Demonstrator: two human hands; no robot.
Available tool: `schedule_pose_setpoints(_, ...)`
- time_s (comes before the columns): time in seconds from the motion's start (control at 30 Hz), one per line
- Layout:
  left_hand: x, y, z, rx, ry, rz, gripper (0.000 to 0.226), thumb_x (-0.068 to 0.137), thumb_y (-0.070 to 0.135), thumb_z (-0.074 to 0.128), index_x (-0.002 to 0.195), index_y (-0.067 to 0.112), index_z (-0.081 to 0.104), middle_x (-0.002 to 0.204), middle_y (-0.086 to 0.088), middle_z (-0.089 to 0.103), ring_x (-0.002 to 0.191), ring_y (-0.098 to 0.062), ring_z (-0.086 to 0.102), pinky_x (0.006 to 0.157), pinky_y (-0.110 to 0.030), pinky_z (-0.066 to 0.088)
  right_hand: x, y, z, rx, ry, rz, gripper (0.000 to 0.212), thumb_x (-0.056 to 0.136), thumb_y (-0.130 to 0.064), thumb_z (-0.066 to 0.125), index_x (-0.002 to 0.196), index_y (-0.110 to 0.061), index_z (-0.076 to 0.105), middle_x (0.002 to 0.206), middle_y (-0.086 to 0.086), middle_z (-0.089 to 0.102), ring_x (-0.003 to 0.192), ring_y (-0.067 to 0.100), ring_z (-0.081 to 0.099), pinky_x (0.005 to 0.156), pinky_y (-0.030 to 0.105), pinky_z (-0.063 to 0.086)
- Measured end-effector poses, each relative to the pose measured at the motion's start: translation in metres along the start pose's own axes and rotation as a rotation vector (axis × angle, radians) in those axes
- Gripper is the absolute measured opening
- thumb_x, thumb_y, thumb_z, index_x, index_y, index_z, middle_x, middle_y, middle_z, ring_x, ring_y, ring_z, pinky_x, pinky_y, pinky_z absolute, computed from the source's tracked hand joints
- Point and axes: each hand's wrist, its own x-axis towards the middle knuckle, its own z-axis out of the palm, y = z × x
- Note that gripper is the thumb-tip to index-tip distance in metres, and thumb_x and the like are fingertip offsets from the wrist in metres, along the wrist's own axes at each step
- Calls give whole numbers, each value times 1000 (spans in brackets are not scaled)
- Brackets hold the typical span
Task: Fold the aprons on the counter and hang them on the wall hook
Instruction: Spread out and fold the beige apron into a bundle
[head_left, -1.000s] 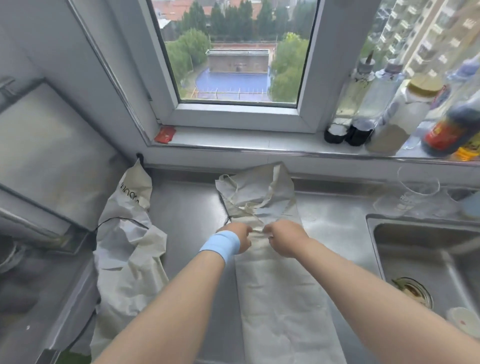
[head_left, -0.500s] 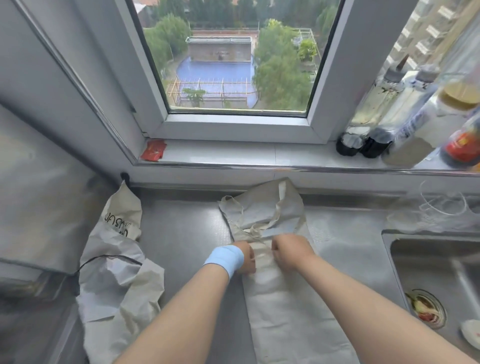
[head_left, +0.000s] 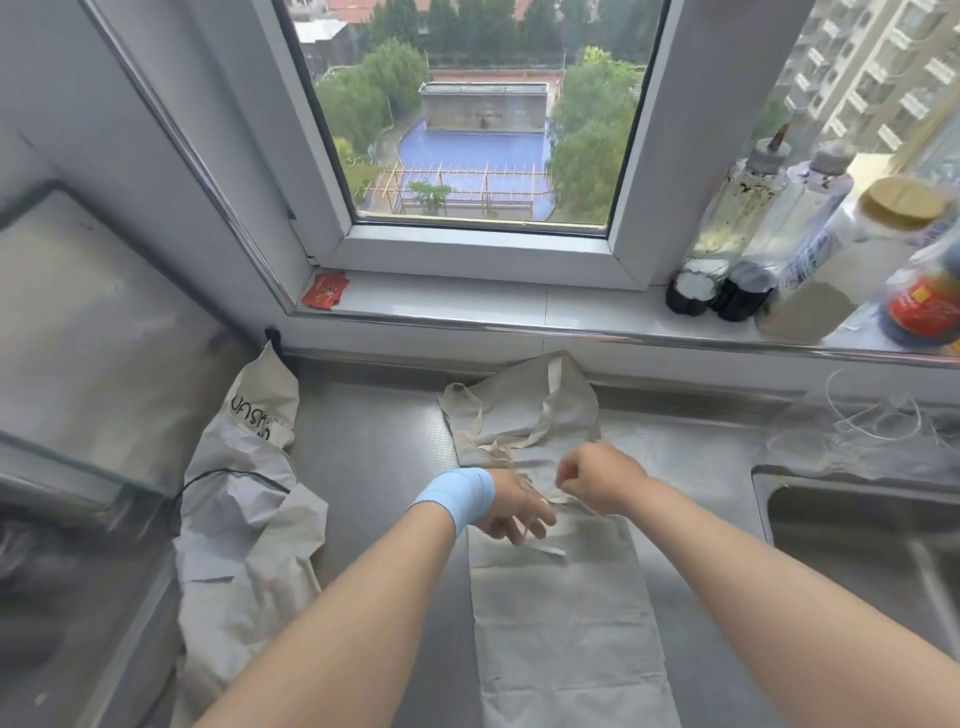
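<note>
On the windowsill (head_left: 467, 304) a red packet (head_left: 324, 291) lies left, bottles (head_left: 737, 234) stand right, above what looks like a sink (head_left: 857, 525).

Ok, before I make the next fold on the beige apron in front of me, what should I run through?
1. Lower half of the beige apron lying flat on the counter: ok.
2. Its top end smoothed out: not ok, it is bunched near the back wall.
3. Tie strap tucked away: not ok, it trails across the cloth.
4. Right hand pinching the strap: ok. Left hand grip: cannot tell.
5. Cloth clear of the sink: ok.
6. Second apron folded: not ok, crumpled at left.
</note>
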Motion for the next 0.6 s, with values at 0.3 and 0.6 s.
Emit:
schedule_pose_setpoints(0.3, 15, -11, -71, 110, 625, 17, 27, 89, 14, 54, 105, 25, 73, 103, 0, 71, 82, -20, 68, 69, -19, 53, 28, -4, -22, 11, 263, 58, 27, 91, -19, 46, 104, -28, 69, 114, 0, 64, 105, 28, 61, 73, 30, 41)
schedule_pose_setpoints(0.6, 57, -10, -119, -344, 801, -194, 44, 88, 26, 63, 124, 2, 56, 108, -13, 67, 92, -32, 66, 83, -31, 53, 75, -36, -44, 178, 327, 341, 34, 89, -20, 58, 123, -25, 60, 136, 13, 37, 128, 35, 36, 105, 44, 38)
